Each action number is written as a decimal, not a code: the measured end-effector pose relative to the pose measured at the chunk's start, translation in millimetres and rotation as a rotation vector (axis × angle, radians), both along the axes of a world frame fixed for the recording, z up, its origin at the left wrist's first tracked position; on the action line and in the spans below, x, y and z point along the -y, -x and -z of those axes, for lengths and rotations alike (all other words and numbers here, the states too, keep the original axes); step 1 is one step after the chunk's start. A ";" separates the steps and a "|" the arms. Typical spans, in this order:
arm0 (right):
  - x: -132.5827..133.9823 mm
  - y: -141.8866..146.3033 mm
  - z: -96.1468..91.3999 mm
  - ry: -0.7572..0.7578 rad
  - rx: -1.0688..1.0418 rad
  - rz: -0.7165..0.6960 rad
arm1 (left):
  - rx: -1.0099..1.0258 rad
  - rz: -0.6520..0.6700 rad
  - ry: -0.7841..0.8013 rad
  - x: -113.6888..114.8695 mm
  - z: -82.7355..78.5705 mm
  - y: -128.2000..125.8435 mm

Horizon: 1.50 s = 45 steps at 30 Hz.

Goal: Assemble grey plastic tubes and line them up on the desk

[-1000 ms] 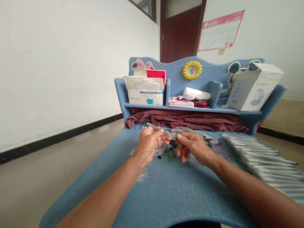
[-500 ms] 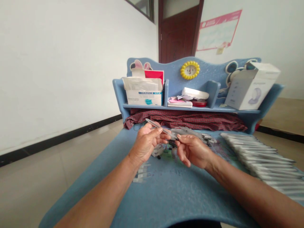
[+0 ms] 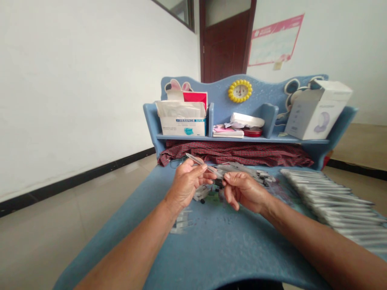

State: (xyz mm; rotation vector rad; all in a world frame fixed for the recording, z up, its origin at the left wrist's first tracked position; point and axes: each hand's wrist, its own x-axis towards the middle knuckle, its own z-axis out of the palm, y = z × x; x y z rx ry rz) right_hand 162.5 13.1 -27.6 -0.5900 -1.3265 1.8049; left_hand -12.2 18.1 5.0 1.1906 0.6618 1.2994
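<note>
My left hand (image 3: 186,183) is closed around a thin, translucent pen (image 3: 194,158), whose one end sticks out past the fingertips to the upper left. At the pen's lower right end, my right hand (image 3: 243,189) pinches it between thumb and forefinger. Exactly what sits between those fingertips is too small to make out. Behind the hands lies a loose heap of clear and grey pen parts (image 3: 234,167), with small white pieces with black ends (image 3: 199,194) below my left fingers. Short clear strips (image 3: 182,221) lie beside my left wrist.
Many pens (image 3: 329,205) are stacked in a row on the right of the blue table (image 3: 211,249). A folded plaid cloth (image 3: 236,152) lies under the shelf. On the shelf stand a mask box (image 3: 183,125), papers, a red tin (image 3: 252,132) and a white carton (image 3: 314,112).
The view has shifted slightly. Both hands keep nearly the same pose around the pen, with my right fingers drawn in a little.
</note>
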 end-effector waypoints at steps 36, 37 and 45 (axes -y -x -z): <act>8.4 11.1 1.5 -0.357 0.459 0.279 | -0.526 0.002 -0.009 -0.4 2.2 2.4; 7.4 10.5 2.2 -0.352 0.468 0.283 | -0.604 0.010 -0.038 -2.2 1.0 6.0; -4.3 0.4 9.5 -0.324 0.553 0.336 | -1.387 -0.013 -0.370 -13.7 -10.0 42.8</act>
